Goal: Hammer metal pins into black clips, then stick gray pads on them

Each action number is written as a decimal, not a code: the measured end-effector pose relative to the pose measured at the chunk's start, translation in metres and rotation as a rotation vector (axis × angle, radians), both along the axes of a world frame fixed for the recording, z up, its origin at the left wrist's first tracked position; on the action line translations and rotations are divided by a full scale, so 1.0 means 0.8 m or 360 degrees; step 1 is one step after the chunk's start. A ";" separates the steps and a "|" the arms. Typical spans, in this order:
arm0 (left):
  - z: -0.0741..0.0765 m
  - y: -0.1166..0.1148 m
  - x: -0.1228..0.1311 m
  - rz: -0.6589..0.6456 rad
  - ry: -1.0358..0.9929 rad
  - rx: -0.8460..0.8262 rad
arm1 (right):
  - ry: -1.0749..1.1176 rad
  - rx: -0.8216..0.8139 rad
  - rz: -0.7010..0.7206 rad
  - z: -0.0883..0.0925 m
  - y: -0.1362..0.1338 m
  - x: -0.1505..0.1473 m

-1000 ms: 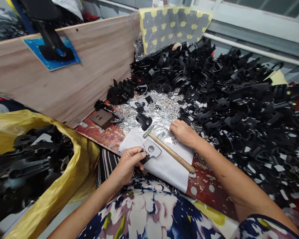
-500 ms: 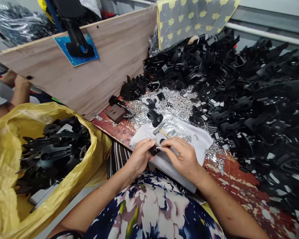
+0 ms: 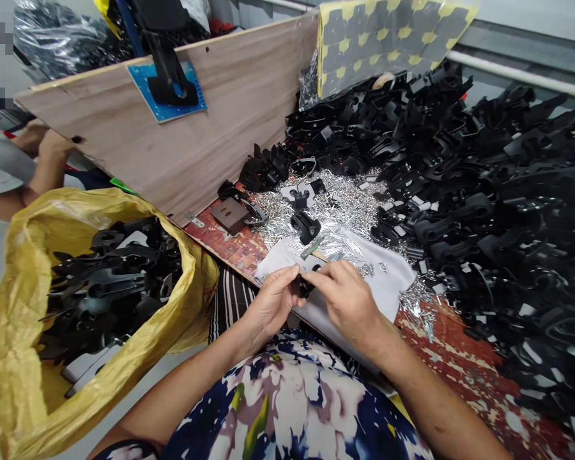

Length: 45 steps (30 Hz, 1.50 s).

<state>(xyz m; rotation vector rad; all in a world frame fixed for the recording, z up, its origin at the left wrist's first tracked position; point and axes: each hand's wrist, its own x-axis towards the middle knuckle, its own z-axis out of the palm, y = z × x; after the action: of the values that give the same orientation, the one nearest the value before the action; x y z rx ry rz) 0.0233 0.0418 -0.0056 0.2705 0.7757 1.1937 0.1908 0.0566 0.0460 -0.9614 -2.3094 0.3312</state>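
The left hand [image 3: 275,301] holds a small black clip with a pale grey plate [image 3: 307,291] between thumb and fingers. The right hand [image 3: 351,303] meets it there, index finger extended to the clip, the other fingers curled narrow; whether it pinches anything cannot be told.

Just past the hands at twelve o'clock lies the metal head of a wooden-handled hammer [image 3: 311,250], on a white cloth [image 3: 393,275] spread over a red tabletop with chipped paint [image 3: 460,348], which shows bare at four o'clock. Beyond the cloth, also at twelve, spreads a pile of thin silvery metal pins [image 3: 349,195]. A brown rectangular block [image 3: 230,216] sits at ten.

From one to three o'clock a great heap of black clips [image 3: 464,211] covers the surface. A pale wooden board [image 3: 182,147] stands at ten; a yellow-and-grey patterned sheet [image 3: 374,45] hangs at one. At nine a yellow sack [image 3: 12,275] holds more black parts. Behind it, toward ten, another person's arm [image 3: 50,160] shows. A white pipe [image 3: 522,75] runs along the grey wall at two.
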 end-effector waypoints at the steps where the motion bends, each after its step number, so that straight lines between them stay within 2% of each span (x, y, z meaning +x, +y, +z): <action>1: -0.001 0.000 -0.001 -0.0018 -0.0010 -0.0015 | 0.0102 -0.0041 -0.0031 0.001 0.000 0.002; 6: -0.001 0.000 0.000 -0.0070 -0.0088 -0.0085 | 0.0703 -0.0464 -0.0121 -0.008 0.004 -0.003; 9: 0.004 -0.001 0.001 -0.0061 -0.0138 -0.0102 | 0.0792 -0.0516 -0.0162 -0.022 0.009 -0.013; 13: 0.006 -0.003 0.001 -0.0054 -0.0146 -0.0125 | 0.0713 -0.0344 -0.0283 -0.028 0.007 -0.019; 19: 0.004 -0.008 0.005 -0.0012 -0.0079 -0.0058 | 0.0107 0.0289 -0.0174 -0.022 -0.011 -0.021; 22: 0.007 -0.010 0.009 -0.0005 0.0001 -0.0038 | 0.0029 0.0304 -0.0141 -0.028 -0.014 -0.022; 26: 0.013 -0.020 0.007 -0.0120 0.0135 0.0018 | 0.0105 0.0276 -0.0165 -0.035 -0.016 -0.021; 30: 0.016 -0.038 -0.016 -0.0156 0.0471 0.0283 | 0.0166 0.0263 -0.0210 -0.035 -0.022 -0.014; 33: 0.015 -0.054 -0.046 -0.0168 0.0932 0.0294 | -0.0113 0.0099 -0.0146 -0.039 -0.026 0.013; 36: 0.007 -0.063 -0.068 -0.0230 0.1284 0.0164 | -0.0519 0.0095 -0.0493 -0.051 -0.029 0.060; 38: -0.005 -0.062 -0.067 -0.0260 0.1404 0.0139 | -0.0755 0.0043 -0.0689 -0.061 -0.030 0.089; 40: -0.019 -0.058 -0.056 -0.0250 0.1543 0.0218 | -0.0912 -0.0144 -0.0751 -0.067 -0.032 0.109; 43: -0.036 -0.051 -0.036 -0.0173 0.1843 0.0449 | -0.0932 -0.0442 -0.0750 -0.062 -0.044 0.120; 45: -0.041 -0.050 -0.030 -0.0150 0.1963 0.0552 | -0.0784 -0.0449 -0.0627 -0.049 -0.057 0.123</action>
<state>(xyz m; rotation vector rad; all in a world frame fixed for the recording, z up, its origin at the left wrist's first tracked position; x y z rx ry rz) -0.0005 0.0020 -0.0385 1.3914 1.5713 0.9882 0.2894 0.0112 0.0065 -1.7732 -2.4565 0.2798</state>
